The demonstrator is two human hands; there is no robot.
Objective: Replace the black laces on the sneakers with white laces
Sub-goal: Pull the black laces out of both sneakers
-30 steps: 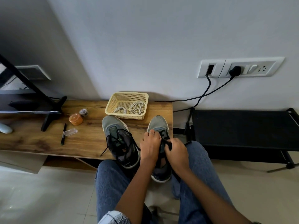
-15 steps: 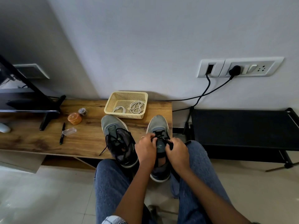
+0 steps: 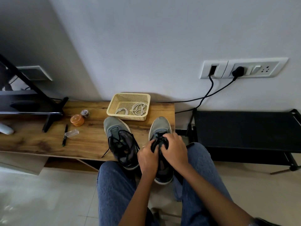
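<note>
Two grey sneakers stand toe-away on the wooden bench [image 3: 91, 141]. The left sneaker [image 3: 121, 141] has loosened black laces, one end trailing over the bench edge. Both my hands are on the right sneaker [image 3: 160, 128]. My left hand [image 3: 149, 158] grips its near left side by the tongue. My right hand [image 3: 175, 148] has its fingers curled over the black lace [image 3: 158, 137] at the middle eyelets, pinching it. White laces [image 3: 138, 109] lie coiled in the cream basket [image 3: 118, 99] behind the shoes.
An orange jar [image 3: 77, 120], a small round tin [image 3: 85, 113], a clear cap [image 3: 72, 133] and a black pen [image 3: 65, 135] lie on the bench's left. A black stand [image 3: 47, 101] is far left, a black shelf [image 3: 244, 128] at right. Cables hang from the wall socket [image 3: 241, 69].
My left hand slid back from the upper lacing to the shoe's near left side. My right hand moved forward over the laces, which now show at the toe end.
</note>
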